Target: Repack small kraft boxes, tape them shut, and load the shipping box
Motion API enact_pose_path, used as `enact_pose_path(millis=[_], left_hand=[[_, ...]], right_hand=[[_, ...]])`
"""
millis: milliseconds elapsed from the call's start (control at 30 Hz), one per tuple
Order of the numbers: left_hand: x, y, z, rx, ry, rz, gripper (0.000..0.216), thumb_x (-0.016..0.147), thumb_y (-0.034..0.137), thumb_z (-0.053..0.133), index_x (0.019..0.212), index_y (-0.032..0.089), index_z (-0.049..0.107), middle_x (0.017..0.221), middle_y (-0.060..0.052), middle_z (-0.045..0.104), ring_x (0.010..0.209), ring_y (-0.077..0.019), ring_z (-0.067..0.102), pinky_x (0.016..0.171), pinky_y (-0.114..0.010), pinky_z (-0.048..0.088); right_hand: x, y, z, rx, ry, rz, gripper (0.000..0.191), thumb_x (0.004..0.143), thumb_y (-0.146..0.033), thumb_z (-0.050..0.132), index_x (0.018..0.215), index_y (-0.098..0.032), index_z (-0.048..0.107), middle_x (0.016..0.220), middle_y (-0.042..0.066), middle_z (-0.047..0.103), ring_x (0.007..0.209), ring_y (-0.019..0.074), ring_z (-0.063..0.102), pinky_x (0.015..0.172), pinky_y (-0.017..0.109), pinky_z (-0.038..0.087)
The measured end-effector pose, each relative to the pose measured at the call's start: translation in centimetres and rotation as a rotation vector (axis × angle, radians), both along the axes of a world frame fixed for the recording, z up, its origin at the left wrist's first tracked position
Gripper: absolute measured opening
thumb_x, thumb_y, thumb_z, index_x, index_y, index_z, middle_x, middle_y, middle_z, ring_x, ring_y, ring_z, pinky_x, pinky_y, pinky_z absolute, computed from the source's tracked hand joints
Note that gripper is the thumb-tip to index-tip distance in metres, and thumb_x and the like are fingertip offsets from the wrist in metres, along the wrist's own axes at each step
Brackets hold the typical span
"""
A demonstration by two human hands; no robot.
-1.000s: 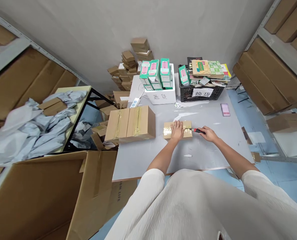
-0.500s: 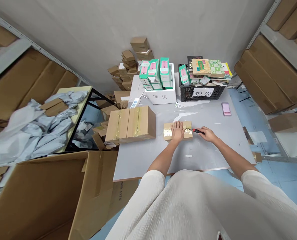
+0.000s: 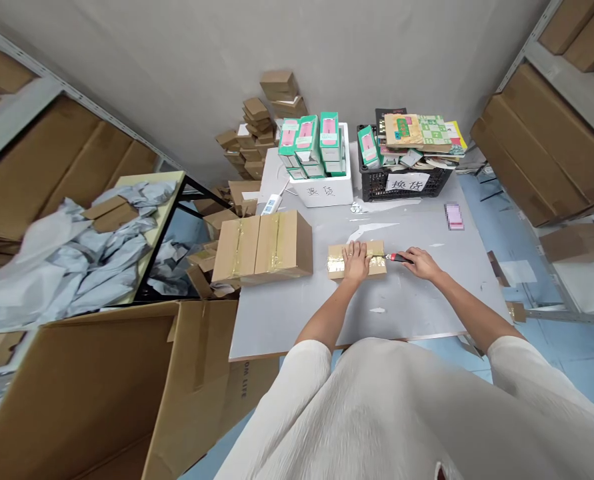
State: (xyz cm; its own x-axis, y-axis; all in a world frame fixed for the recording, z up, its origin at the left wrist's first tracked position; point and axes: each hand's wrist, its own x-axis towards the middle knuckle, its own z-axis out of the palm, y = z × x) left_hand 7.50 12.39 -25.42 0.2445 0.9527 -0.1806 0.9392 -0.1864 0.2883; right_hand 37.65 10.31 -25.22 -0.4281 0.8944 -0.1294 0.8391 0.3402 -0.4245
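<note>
A small cardboard box (image 3: 335, 263) with shiny clear tape along its top lies on the grey table (image 3: 321, 320). My left hand (image 3: 357, 262) rests flat on that box, fingers stretched out and pointing away from me. In my right hand (image 3: 421, 263) is a red and black utility knife (image 3: 398, 257), gripped by its handle. The knife's front end points left and meets the right part of the box's taped top; the blade is too small to make out fully.
Two taped cartons (image 3: 264, 245) stand at the table's left. Behind are a white bin (image 3: 325, 192) of green-and-pink boxes and a black crate (image 3: 369, 185) piled with books. A pink card-like item (image 3: 454, 217) lies right. A large open carton (image 3: 197, 373) stands at lower left.
My right hand has drawn the utility knife slightly to the right. My left hand stays flat on the small box.
</note>
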Motion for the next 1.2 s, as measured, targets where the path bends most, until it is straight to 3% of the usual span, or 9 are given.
enact_pose_path(millis=[367, 700, 867, 967, 1200], left_hand=[[-0.1, -0.1, 0.0, 0.027, 0.009, 0.003, 0.066, 0.112, 0.041, 0.030, 0.176, 0.024, 0.035, 0.181, -0.013, 0.038, 0.172, -0.0336, 0.023, 0.138, -0.063, 0.016], [-0.2, -0.4, 0.1, 0.045, 0.017, 0.001, 0.064, 0.114, 0.042, 0.026, 0.171, 0.019, 0.044, 0.179, -0.015, 0.041, 0.170, -0.0335, 0.027, 0.138, -0.061, 0.018], [-0.2, -0.5, 0.1, 0.045, 0.011, 0.001, 0.063, 0.114, 0.040, 0.028, 0.173, 0.023, 0.041, 0.178, -0.014, 0.043, 0.170, -0.0324, 0.028, 0.138, -0.060, 0.017], [-0.1, -0.6, 0.2, 0.043, 0.011, 0.014, 0.063, 0.114, 0.041, 0.028, 0.173, 0.024, 0.041, 0.177, -0.013, 0.045, 0.170, -0.0322, 0.028, 0.138, -0.060, 0.018], [-0.5, -0.9, 0.8, -0.016, -0.020, -0.018, 0.072, 0.107, 0.040, 0.041, 0.175, 0.016, 0.035, 0.182, -0.016, 0.034, 0.172, -0.0342, 0.021, 0.140, -0.060, 0.014]], right_hand=[[0.4, 0.0, 0.0, -0.007, 0.088, -0.040, 0.048, 0.109, -0.046, 0.052, 0.152, -0.031, 0.068, 0.128, 0.013, 0.074, 0.114, 0.0308, 0.068, 0.101, 0.041, 0.052], [-0.6, -0.1, -0.2, -0.037, 0.118, -0.066, 0.048, 0.107, -0.043, 0.053, 0.148, -0.028, 0.070, 0.129, 0.014, 0.074, 0.117, 0.0328, 0.066, 0.105, 0.047, 0.050], [2.3, 0.9, -0.1, 0.060, 0.175, -0.233, 0.050, 0.109, -0.043, 0.049, 0.153, -0.026, 0.066, 0.128, 0.014, 0.073, 0.117, 0.0334, 0.067, 0.103, 0.045, 0.054], [3.7, 1.3, 0.2, 0.020, 0.186, -0.197, 0.048, 0.103, -0.041, 0.060, 0.146, -0.025, 0.071, 0.126, 0.013, 0.074, 0.115, 0.0334, 0.068, 0.104, 0.045, 0.055], [1.5, 0.2, -2.1, -0.089, 0.122, -0.371, 0.048, 0.094, -0.030, 0.064, 0.141, -0.022, 0.072, 0.125, 0.012, 0.074, 0.114, 0.0304, 0.071, 0.098, 0.039, 0.058]])
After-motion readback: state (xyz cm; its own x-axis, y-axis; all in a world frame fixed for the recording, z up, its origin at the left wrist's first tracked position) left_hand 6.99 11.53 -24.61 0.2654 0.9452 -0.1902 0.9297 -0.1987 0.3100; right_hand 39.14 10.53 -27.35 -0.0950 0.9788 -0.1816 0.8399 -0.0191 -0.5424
